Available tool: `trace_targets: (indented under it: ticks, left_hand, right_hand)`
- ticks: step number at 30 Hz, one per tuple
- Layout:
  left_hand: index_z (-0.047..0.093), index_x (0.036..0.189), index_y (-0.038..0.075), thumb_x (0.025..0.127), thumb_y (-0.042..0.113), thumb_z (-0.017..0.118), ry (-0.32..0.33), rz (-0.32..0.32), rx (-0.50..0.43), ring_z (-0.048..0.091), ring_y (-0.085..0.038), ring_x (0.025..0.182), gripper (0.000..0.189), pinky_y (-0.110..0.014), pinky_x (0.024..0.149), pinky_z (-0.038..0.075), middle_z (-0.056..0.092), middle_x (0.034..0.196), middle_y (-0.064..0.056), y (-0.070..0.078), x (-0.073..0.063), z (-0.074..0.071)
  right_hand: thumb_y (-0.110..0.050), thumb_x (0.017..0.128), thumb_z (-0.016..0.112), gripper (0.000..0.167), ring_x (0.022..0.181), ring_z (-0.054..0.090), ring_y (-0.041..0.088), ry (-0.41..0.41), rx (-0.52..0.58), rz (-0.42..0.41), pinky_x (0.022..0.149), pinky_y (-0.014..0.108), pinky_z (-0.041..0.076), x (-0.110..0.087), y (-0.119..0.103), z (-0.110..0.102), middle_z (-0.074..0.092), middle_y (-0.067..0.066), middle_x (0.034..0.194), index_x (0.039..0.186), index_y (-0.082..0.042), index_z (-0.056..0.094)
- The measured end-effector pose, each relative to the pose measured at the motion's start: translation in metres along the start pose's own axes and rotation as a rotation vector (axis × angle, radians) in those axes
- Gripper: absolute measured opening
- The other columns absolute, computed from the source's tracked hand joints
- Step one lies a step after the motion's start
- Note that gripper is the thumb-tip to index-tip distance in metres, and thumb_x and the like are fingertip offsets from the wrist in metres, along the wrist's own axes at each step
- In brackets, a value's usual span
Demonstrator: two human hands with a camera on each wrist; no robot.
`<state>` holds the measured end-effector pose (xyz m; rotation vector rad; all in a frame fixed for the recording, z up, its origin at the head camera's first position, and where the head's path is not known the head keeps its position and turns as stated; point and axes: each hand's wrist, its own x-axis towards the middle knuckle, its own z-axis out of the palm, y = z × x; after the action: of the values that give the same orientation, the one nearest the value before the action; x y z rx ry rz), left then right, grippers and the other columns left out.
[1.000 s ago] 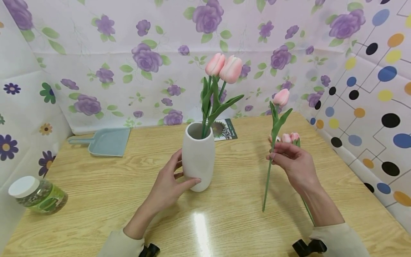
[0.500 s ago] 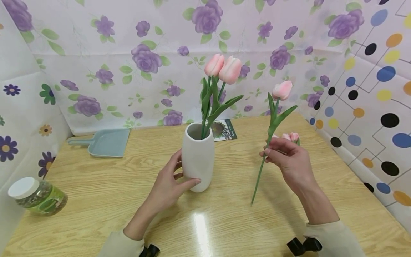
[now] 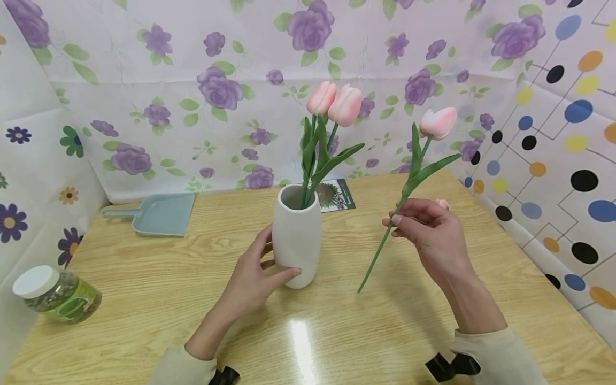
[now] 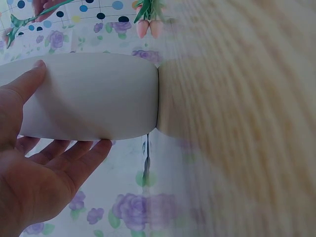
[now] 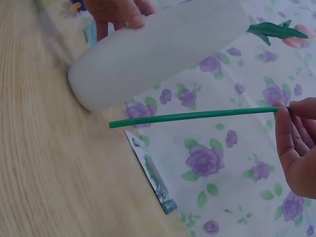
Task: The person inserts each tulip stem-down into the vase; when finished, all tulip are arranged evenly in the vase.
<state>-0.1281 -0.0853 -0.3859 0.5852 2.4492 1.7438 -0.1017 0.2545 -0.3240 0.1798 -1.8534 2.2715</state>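
Observation:
A tall white vase [image 3: 298, 240] stands upright on the table with two pink tulips [image 3: 332, 107] in it, their green leaves leaning over its rim. My left hand [image 3: 255, 275] grips the vase's lower left side, thumb across the front and fingers round the back, as the left wrist view also shows. To the right, my right hand [image 3: 433, 235] pinches a single pink tulip [image 3: 409, 184] by its green stem. That tulip tilts, its bloom up to the right and its bare stem end down to the left, above the table and apart from the vase.
More pink tulips [image 4: 149, 28] lie behind my right hand, mostly hidden in the head view. A printed card [image 3: 337, 194] lies behind the vase. A blue-grey dustpan [image 3: 166, 214] and a white-lidded jar [image 3: 58, 293] are on the left. Patterned cloth surrounds the table.
My right hand has moved left and slightly up with the tulip, whose stem end swung left toward the vase while its bloom tipped right. My left hand and the vase have stayed still.

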Motion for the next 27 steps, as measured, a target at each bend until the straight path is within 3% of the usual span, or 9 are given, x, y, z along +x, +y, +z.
trace_targets:
  ticks: [16, 27]
  left_hand:
    - [0.034, 0.163, 0.029, 0.086, 0.021, 0.090, -0.001, -0.007, 0.007, 0.053, -0.033, 0.143, 0.096, -0.050, 0.111, 0.056, 0.049, 0.158, -0.002, 0.001, 0.001, 0.000]
    - [0.035, 0.163, 0.028, 0.086, 0.019, 0.090, 0.001, -0.008, 0.006, 0.054, -0.033, 0.142, 0.095, -0.051, 0.110, 0.056, 0.050, 0.157, -0.002, 0.001, 0.000, 0.000]
  right_hand:
    - [0.010, 0.096, 0.069, 0.018, 0.088, 0.080, 0.020, -0.009, 0.121, -0.007, 0.075, 0.025, 0.066, 0.003, -0.021, 0.018, 0.076, 0.005, 0.093, 0.109, -0.002, 0.072]
    - [0.011, 0.097, 0.068, 0.020, 0.088, 0.080, 0.021, 0.004, 0.211, -0.013, 0.075, 0.024, 0.066, 0.005, -0.025, 0.025, 0.077, 0.006, 0.092, 0.104, -0.007, 0.073]
